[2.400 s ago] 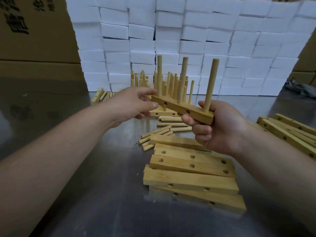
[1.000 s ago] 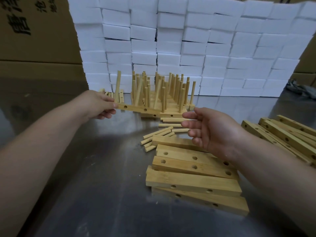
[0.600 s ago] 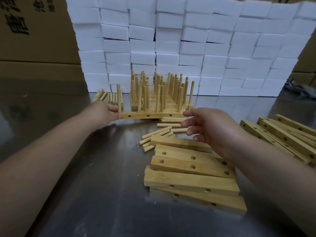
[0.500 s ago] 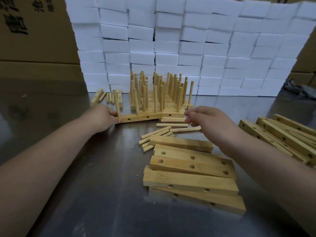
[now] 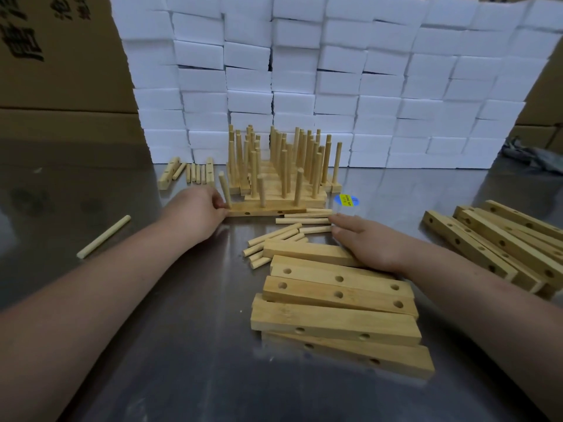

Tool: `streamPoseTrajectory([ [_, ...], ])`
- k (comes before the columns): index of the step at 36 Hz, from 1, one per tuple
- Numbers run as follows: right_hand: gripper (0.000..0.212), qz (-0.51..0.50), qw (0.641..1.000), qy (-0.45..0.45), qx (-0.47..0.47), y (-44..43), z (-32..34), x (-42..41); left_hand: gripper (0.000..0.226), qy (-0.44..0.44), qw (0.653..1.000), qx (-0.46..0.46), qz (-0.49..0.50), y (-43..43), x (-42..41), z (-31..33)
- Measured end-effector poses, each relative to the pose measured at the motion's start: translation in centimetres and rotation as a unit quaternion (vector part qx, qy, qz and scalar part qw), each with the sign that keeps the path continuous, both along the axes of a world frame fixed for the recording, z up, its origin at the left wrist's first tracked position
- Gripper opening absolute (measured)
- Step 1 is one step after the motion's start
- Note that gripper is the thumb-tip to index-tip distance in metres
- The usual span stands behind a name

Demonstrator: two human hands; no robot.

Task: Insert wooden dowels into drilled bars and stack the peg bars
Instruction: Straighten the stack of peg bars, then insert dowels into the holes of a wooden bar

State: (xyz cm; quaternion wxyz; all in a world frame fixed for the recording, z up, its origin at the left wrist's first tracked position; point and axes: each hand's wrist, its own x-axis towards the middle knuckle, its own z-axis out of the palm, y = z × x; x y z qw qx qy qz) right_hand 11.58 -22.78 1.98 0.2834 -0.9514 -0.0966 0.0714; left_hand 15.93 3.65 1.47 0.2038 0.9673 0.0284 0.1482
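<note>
- Peg bar point(image 5: 265, 211), three dowels standing in it, lies flat on the steel table point(image 5: 152, 345) at 12 o'clock from the viewer, against the front of the finished peg-bar stack point(image 5: 274, 175).
- Left hand point(image 5: 198, 214) at the bar's 9 o'clock end, fingers curled onto that end beside the outermost dowel point(image 5: 224, 190), which tilts. Grip looks light; how firmly it pinches, cannot tell.
- Right hand point(image 5: 370, 243) flat and open, palm down, holding nothing; fingertips point(image 5: 335, 219) touch the loose dowels point(image 5: 292, 229) lying at the bar's 5 o'clock.
- Risk: bar is skewed against the stack; pushing from one end alone could swing it and knock neighbouring upright dowels.
- Risk: the tilted dowel may be only part-seated; a bump from the left hand could lever it out.
- Risk: loose dowels are round; a sweep of the right hand could roll them. One stray dowel point(image 5: 103, 236) already lies well apart at 9 o'clock.
- Undrilled-side blanks: drilled bars point(image 5: 335, 300) piled unevenly at 6 o'clock under the right wrist; leaning on them could slide the pile.
- More bars point(image 5: 499, 245) heaped at 3 o'clock, white foam blocks point(image 5: 335, 80) behind.
</note>
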Motion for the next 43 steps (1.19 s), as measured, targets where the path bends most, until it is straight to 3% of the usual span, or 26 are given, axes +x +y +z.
streamPoseTrajectory([
  [4,0.040,-0.020,0.998,-0.022,0.047,-0.2,-0.1,0.1,0.006,0.013,1.000,0.019,-0.021,-0.7,0.0,-0.2],
  [10,0.046,-0.013,0.998,-0.050,0.032,0.0,-0.7,1.0,0.010,-0.022,0.999,-0.011,-0.043,-0.4,0.7,-1.3],
  [16,0.043,-0.048,0.994,-0.028,0.096,-0.4,-0.8,1.7,0.043,0.005,0.996,0.006,-0.089,0.1,1.0,-1.9],
  [26,0.043,-0.051,0.996,-0.023,0.076,-0.3,-1.1,2.4,0.022,-0.010,0.994,-0.051,-0.094,0.3,1.6,-1.9],
  [35,0.042,-0.055,0.996,-0.013,0.075,0.0,-0.7,4.3,0.020,0.019,0.988,-0.126,-0.089,0.7,1.9,-1.9],
  [43,0.042,0.001,0.999,-0.032,0.010,0.4,-1.1,4.5,0.027,0.027,0.995,-0.053,-0.083,0.6,1.7,-1.7],
])
